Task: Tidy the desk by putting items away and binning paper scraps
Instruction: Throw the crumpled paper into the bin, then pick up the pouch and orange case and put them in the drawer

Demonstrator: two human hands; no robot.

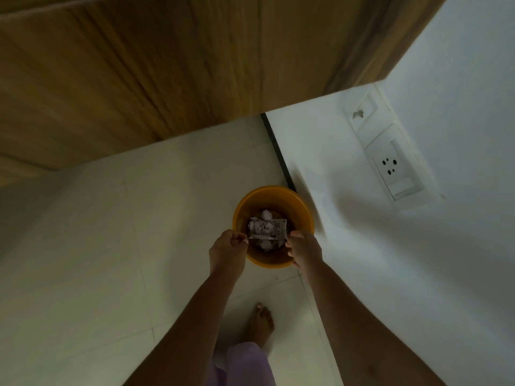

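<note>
Fingers of the left hand are curling in and pinching the left end of a paper scrap. The right hand is pinching the opposite end, with its remaining fingers bending downward. Between the two hands the scrap is stretching out almost flat. It is a thin, pale rectangle carrying dark print, slightly creased along its surface.

The scrap is hanging directly over the mouth of a bin, not resting on anything inside. The bin is round and orange, with smooth walls that look like plastic and a rolled rim. Crumpled paper is lying at its bottom as pale, wrinkled lumps.

The bin is standing on a floor of large pale tiles with a slight sheen and fine joint lines, close to a smooth white wall. A dark strip is running along the foot of that wall. A white rectangular socket plate is sitting flush in the wall, well apart from the bin. A broad wooden panel with long streaky grain is filling the upper left. A bare foot is resting on the tiles between the forearms, above a fold of soft lilac cloth.
</note>
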